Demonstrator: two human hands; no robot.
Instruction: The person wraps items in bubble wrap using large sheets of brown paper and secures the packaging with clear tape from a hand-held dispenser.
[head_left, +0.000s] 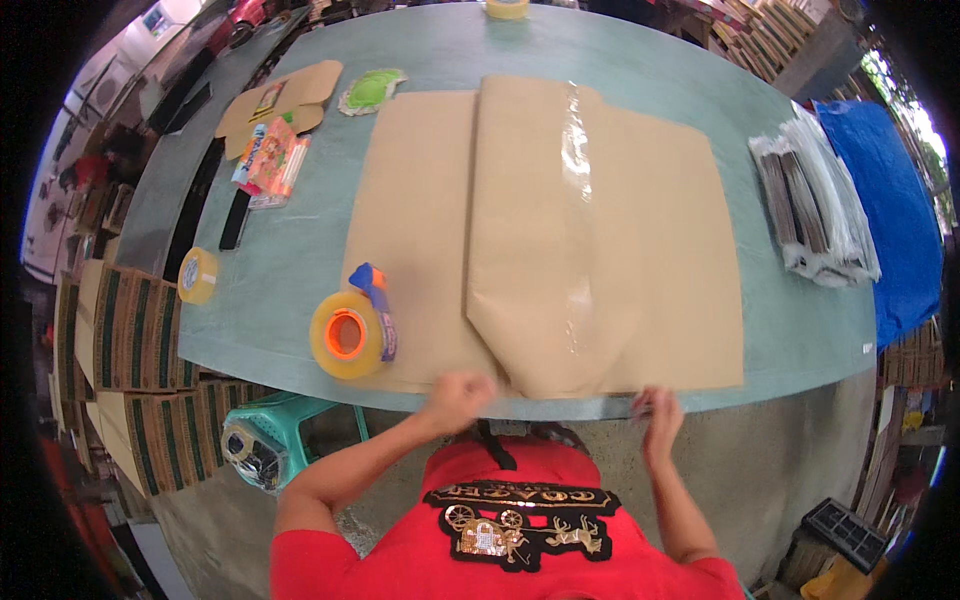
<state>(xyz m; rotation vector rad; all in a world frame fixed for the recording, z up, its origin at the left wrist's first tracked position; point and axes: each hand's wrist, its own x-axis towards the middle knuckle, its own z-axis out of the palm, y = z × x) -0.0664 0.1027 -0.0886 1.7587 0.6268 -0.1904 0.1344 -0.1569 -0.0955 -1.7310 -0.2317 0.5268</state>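
A folded brown paper bag (530,230) lies lengthwise on a wider sheet of brown paper (690,230), a shiny strip of clear tape (575,150) running down its length. Its near end is folded in at the corners, close to the table's front edge. My left hand (460,400) is just left of that end, its fingers smeared by motion. To the right of the end, my right hand (658,420) has its fingers curled in at the front edge; what they hold, if anything, is too small to make out. A tape dispenser (350,330) with a yellowish roll rests on the sheet's left side.
The green table (800,330) carries a spare tape roll (198,275), colourful packets (270,165), a cardboard piece (300,90) and a green-and-white pad (372,90) on the left. Plastic-wrapped bundles (815,200) lie at right beside a blue tarp (890,200). A green stool (290,425) stands below.
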